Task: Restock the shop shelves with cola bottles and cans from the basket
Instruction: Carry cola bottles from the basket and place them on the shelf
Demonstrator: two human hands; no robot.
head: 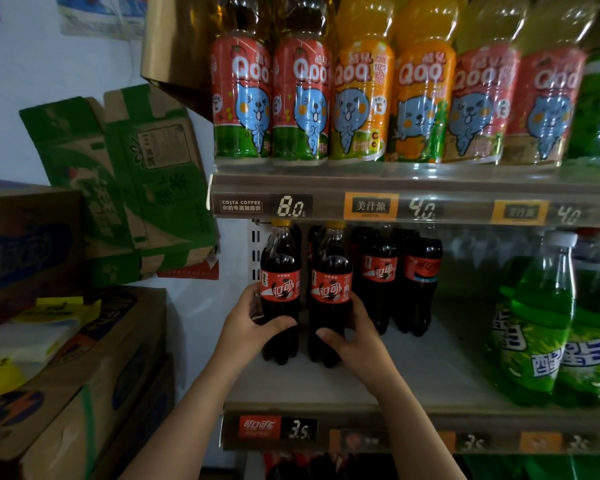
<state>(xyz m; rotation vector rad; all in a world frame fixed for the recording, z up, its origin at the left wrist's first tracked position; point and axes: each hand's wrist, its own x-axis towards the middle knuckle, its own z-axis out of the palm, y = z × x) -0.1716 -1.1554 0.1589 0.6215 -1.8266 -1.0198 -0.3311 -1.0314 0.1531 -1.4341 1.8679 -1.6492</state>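
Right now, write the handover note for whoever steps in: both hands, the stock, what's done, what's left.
Left hand: fingers curled round the left cola bottle.
Right hand: fingers curled round the right cola bottle.
Both bottles are upright, side by side at the front left of the middle shelf, and seem to stand on it.
Done: rear cola bottles already stand behind and to the right.
Left: let go of the pair, then fill the bare stretch between the cola and the green soda bottles. The basket and the cans are out of view.
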